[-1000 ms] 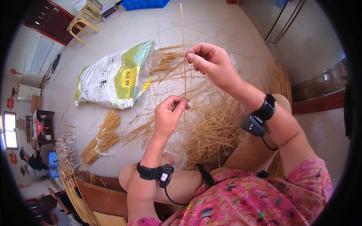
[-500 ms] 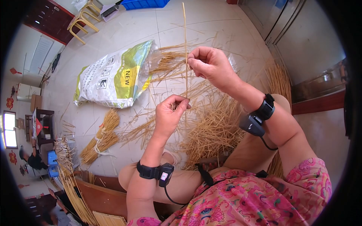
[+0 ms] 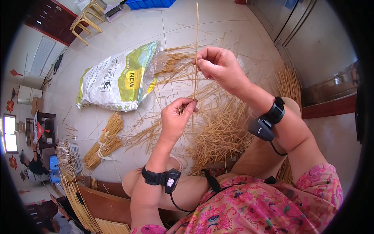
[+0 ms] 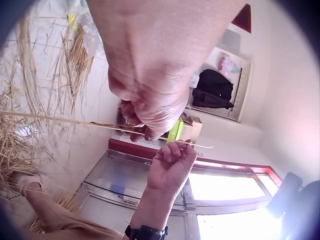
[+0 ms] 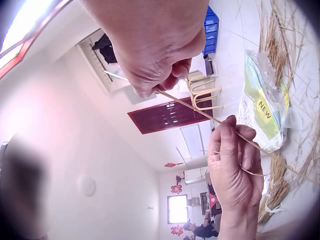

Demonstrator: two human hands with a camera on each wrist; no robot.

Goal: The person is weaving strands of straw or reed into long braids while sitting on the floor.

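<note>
One straw (image 3: 196,31), two hands: left hand (image 3: 174,121), right hand (image 3: 220,66), fingers pinching it; one sack (image 3: 117,78).

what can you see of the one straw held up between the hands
The straw is a single long, thin stalk, pale yellow, dry-looking and nearly straight. It stands almost upright in the air, leaning slightly right at the top in the head view. The right hand pinches it partway up with its fingertips, and the left hand pinches its lower end. The upper part sticks out free above the right hand.
</note>
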